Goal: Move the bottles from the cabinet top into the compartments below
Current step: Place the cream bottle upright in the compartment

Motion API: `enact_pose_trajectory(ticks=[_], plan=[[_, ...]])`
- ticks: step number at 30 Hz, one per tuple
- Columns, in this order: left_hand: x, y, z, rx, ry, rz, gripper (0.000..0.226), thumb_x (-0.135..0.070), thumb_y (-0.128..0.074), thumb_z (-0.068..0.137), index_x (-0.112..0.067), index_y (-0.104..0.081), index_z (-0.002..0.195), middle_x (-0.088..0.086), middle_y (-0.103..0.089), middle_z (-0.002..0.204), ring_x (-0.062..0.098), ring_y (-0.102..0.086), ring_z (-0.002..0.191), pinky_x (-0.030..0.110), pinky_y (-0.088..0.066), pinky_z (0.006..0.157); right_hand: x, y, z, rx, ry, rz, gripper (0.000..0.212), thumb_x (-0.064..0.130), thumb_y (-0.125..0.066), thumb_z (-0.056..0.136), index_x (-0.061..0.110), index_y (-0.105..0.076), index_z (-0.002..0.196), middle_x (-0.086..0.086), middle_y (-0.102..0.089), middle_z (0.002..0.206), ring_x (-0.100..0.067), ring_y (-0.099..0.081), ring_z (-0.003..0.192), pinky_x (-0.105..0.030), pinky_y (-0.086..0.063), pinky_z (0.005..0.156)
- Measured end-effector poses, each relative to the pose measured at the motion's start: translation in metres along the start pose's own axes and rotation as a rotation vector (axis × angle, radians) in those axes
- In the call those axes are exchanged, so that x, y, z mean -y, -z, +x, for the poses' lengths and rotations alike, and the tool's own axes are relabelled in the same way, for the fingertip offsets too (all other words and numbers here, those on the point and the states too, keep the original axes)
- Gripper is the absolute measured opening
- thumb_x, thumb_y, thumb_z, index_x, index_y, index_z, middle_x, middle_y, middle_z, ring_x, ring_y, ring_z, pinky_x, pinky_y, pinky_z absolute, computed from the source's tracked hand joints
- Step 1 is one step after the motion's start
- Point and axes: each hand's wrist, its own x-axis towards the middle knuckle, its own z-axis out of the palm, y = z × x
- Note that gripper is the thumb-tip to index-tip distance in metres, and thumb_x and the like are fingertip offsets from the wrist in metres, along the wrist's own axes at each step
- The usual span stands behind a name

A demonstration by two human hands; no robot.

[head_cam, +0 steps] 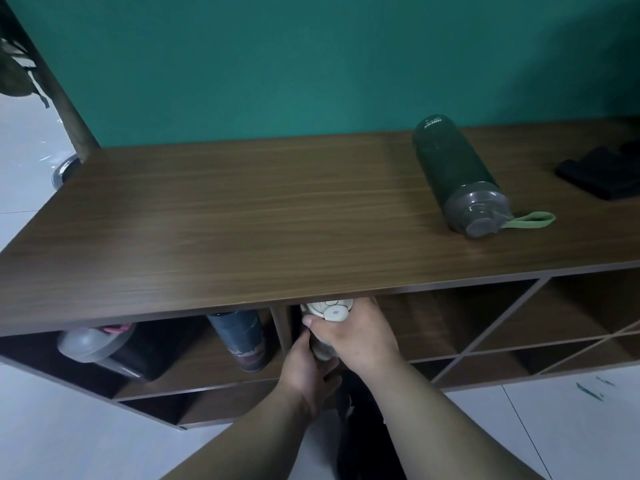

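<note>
A dark green bottle [453, 168] with a grey cap and pale green loop lies on its side on the brown wooden cabinet top [242, 209], at the right. Below the top's front edge, a cream bottle with a patterned lid [327, 310] is held at the mouth of a middle compartment. My right hand [360, 336] wraps its upper body and my left hand [306, 370] grips its lower end. In the compartment to the left stand a dark blue bottle [242, 337] and a black bottle with a grey lid [97, 344], both tilted.
A black folded cloth [602, 174] lies at the far right of the cabinet top. Compartments with diagonal dividers [485, 337] open to the right. A teal wall rises behind; pale floor tiles lie below. A dark post with a round base [65, 168] stands at the left.
</note>
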Motion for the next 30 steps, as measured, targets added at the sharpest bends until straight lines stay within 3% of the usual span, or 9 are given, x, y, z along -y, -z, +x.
enact_pose_trajectory(ticks=[7,10,14,17,18,20,23,27,30], plan=[[0.006,-0.002,-0.041,0.032,0.016,0.046,0.058,-0.059,-0.039,0.100,-0.017,-0.068,0.128,0.012,-0.075,0.117,0.027,-0.064,0.113,0.053,-0.036,0.117,0.000,0.019,-0.018,0.094,0.005,0.052,0.086,0.050,-0.087,0.055,0.035,-0.046,0.129,0.016,-0.051,0.127,-0.008,-0.058,0.117,-0.030,-0.050,0.093],[0.014,-0.002,-0.053,0.047,0.074,-0.004,0.065,-0.058,-0.050,0.095,-0.007,-0.066,0.132,0.026,-0.069,0.126,0.035,-0.061,0.114,0.045,-0.045,0.101,0.002,0.042,-0.039,0.080,0.023,-0.009,0.069,0.032,-0.078,0.072,0.037,-0.045,0.132,0.016,-0.045,0.135,-0.009,-0.052,0.125,-0.030,-0.045,0.094],[0.023,-0.005,-0.066,0.076,0.076,0.086,0.057,-0.049,-0.047,0.102,0.002,-0.063,0.120,0.026,-0.059,0.135,0.033,-0.059,0.092,0.034,-0.044,0.069,0.011,0.094,-0.078,-0.297,0.142,0.074,0.034,0.010,-0.066,0.078,0.035,-0.068,0.100,0.014,-0.066,0.106,-0.004,-0.062,0.094,-0.029,-0.051,0.083],[0.021,-0.014,-0.084,0.162,0.129,0.059,0.058,-0.057,-0.046,0.098,-0.006,-0.063,0.122,0.020,-0.059,0.131,0.037,-0.063,0.087,0.040,-0.046,0.068,0.032,0.139,-0.081,-0.580,0.159,0.136,0.021,0.012,-0.071,0.079,0.029,-0.064,0.088,0.014,-0.061,0.095,-0.012,-0.060,0.095,-0.031,-0.046,0.082],[0.020,-0.016,-0.085,0.182,0.110,0.061,0.057,-0.058,-0.043,0.099,-0.009,-0.064,0.120,0.018,-0.061,0.127,0.037,-0.064,0.091,0.041,-0.046,0.071,0.038,0.150,-0.074,-0.637,0.147,0.105,0.024,0.018,-0.075,0.079,0.026,-0.062,0.098,0.011,-0.059,0.105,-0.016,-0.057,0.107,-0.033,-0.045,0.090],[0.013,-0.025,-0.091,0.192,0.059,0.094,0.054,-0.057,-0.038,0.100,-0.015,-0.064,0.122,0.015,-0.065,0.124,0.036,-0.066,0.095,0.040,-0.047,0.075,0.049,0.166,-0.049,-0.697,0.101,-0.053,0.063,0.038,-0.081,0.075,0.019,-0.053,0.128,-0.002,-0.051,0.133,-0.025,-0.041,0.134,-0.045,-0.038,0.110],[0.002,-0.035,-0.108,0.217,-0.017,0.180,0.050,-0.053,-0.037,0.102,-0.016,-0.066,0.121,0.014,-0.068,0.119,0.033,-0.066,0.094,0.040,-0.047,0.077,0.062,0.174,-0.007,-0.585,0.002,-0.278,0.109,0.066,-0.077,0.068,0.019,-0.027,0.153,-0.013,-0.036,0.157,-0.034,-0.029,0.148,-0.057,-0.024,0.120],[-0.007,-0.041,-0.128,0.242,-0.076,0.223,0.052,-0.052,-0.038,0.103,-0.013,-0.069,0.118,0.014,-0.072,0.111,0.034,-0.068,0.094,0.041,-0.048,0.080,0.063,0.173,0.018,-0.499,-0.016,-0.340,0.091,0.060,-0.071,0.076,0.023,-0.033,0.149,-0.011,-0.052,0.140,-0.035,-0.057,0.124,-0.057,-0.036,0.111],[-0.010,-0.040,-0.136,0.240,-0.087,0.217,0.053,-0.052,-0.039,0.102,-0.013,-0.070,0.117,0.015,-0.073,0.113,0.034,-0.069,0.095,0.041,-0.048,0.079,0.059,0.173,0.000,-0.539,0.040,-0.356,0.080,0.051,-0.070,0.076,0.025,-0.039,0.145,-0.007,-0.058,0.131,-0.030,-0.061,0.114,-0.055,-0.036,0.109]])
